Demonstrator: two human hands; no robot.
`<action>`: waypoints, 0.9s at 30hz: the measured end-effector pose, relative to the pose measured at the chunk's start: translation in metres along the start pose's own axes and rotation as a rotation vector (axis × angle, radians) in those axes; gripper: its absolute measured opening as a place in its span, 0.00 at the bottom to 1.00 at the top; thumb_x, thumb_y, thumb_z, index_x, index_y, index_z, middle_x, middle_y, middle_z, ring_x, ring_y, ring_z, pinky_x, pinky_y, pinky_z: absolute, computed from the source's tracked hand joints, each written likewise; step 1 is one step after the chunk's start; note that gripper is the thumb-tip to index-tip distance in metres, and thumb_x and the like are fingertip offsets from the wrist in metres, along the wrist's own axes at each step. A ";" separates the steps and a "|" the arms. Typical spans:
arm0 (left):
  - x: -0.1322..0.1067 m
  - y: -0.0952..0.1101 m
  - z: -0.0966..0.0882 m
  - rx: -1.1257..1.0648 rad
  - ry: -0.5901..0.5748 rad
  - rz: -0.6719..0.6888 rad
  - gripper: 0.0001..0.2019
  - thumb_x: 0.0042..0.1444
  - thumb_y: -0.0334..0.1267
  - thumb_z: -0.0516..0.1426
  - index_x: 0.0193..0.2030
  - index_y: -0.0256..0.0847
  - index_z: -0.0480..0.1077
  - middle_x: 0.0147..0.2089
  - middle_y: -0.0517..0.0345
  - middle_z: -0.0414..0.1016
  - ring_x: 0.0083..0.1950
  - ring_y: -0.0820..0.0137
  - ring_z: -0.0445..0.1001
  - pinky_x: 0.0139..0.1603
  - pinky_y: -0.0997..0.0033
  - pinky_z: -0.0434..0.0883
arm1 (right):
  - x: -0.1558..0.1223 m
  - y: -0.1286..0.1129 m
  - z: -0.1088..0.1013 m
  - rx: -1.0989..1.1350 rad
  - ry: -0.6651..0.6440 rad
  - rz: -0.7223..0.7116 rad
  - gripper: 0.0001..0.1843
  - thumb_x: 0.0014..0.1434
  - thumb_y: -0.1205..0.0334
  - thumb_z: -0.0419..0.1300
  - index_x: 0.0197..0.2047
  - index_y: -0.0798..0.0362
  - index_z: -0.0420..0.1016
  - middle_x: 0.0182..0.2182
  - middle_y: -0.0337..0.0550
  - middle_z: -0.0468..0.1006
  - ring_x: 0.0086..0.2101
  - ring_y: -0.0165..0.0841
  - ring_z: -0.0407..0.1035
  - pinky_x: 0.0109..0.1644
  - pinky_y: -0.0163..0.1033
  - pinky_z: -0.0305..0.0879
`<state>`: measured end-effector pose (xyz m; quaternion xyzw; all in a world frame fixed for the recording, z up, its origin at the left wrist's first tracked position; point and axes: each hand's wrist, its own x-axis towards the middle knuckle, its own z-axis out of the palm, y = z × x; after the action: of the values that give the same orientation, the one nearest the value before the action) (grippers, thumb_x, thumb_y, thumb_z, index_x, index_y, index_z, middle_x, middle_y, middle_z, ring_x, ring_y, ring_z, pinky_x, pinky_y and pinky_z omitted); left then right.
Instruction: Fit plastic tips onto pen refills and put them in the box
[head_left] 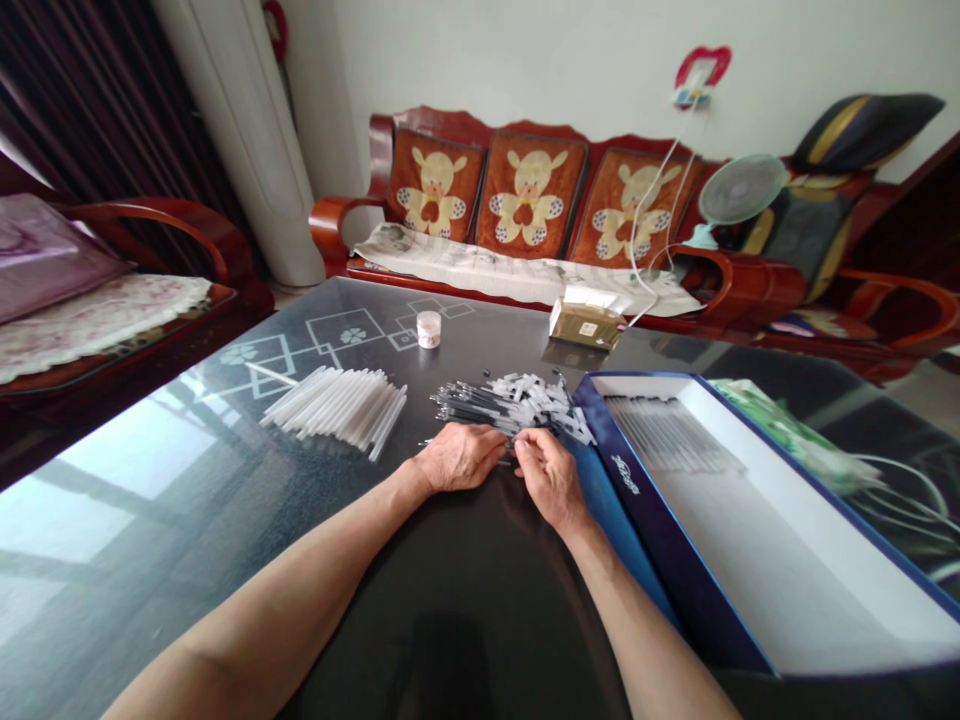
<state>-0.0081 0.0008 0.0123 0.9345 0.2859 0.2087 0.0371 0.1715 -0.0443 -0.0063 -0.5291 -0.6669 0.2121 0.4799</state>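
Both hands meet at the near edge of a pile on the dark table. My left hand (466, 455) is closed, its fingertips pressed together near the pile. Close beside it, my right hand (549, 478) pinches with thumb and forefinger. A small dark piece seems to lie between the fingertips, too hidden to name. Just beyond the hands lie dark, thin pen refills (469, 405) with pointed tips and a heap of small white plastic pieces (536, 395). Left of them, a stack of translucent white pen barrels (337, 408) is spread side by side.
A blue-edged open box (757, 560) stands at right, with a row of slim clear pens (667, 432) at its far end. Beyond it lies a green plastic package (795, 430). A tissue box (586, 322) and small round container (429, 330) stand farther back.
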 end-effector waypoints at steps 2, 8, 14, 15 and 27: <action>0.000 0.000 0.000 -0.002 -0.001 -0.001 0.15 0.67 0.40 0.43 0.43 0.37 0.69 0.33 0.55 0.73 0.34 0.70 0.74 0.34 0.73 0.67 | 0.000 0.000 -0.001 0.003 -0.018 -0.029 0.11 0.62 0.55 0.54 0.38 0.53 0.72 0.36 0.45 0.74 0.36 0.34 0.72 0.35 0.35 0.72; 0.000 -0.001 0.002 -0.003 0.009 0.018 0.15 0.67 0.40 0.43 0.44 0.37 0.69 0.33 0.55 0.72 0.34 0.70 0.73 0.34 0.73 0.67 | 0.000 0.001 -0.002 -0.021 -0.026 -0.090 0.11 0.63 0.56 0.53 0.38 0.52 0.72 0.36 0.44 0.73 0.36 0.34 0.71 0.39 0.37 0.72; 0.002 0.001 0.003 0.044 0.069 0.050 0.15 0.67 0.40 0.44 0.43 0.37 0.70 0.34 0.55 0.72 0.36 0.69 0.72 0.37 0.72 0.67 | 0.000 -0.003 -0.001 -0.068 0.000 -0.090 0.13 0.64 0.56 0.50 0.36 0.52 0.71 0.35 0.45 0.73 0.36 0.34 0.70 0.38 0.37 0.72; 0.002 0.002 0.003 0.045 0.076 0.056 0.15 0.67 0.40 0.44 0.43 0.37 0.70 0.33 0.55 0.72 0.36 0.69 0.71 0.37 0.71 0.67 | 0.000 -0.004 -0.001 -0.074 0.000 -0.085 0.13 0.65 0.56 0.49 0.35 0.52 0.71 0.35 0.46 0.73 0.36 0.34 0.70 0.38 0.37 0.72; 0.002 0.001 0.003 0.085 0.105 0.069 0.15 0.67 0.39 0.44 0.43 0.37 0.70 0.33 0.55 0.70 0.36 0.68 0.69 0.37 0.70 0.67 | 0.000 -0.003 0.000 -0.032 0.020 0.040 0.17 0.65 0.52 0.49 0.32 0.53 0.71 0.28 0.43 0.74 0.30 0.32 0.70 0.31 0.33 0.69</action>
<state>-0.0049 0.0013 0.0107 0.9323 0.2637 0.2464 -0.0248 0.1700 -0.0452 -0.0034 -0.5522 -0.6545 0.2057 0.4737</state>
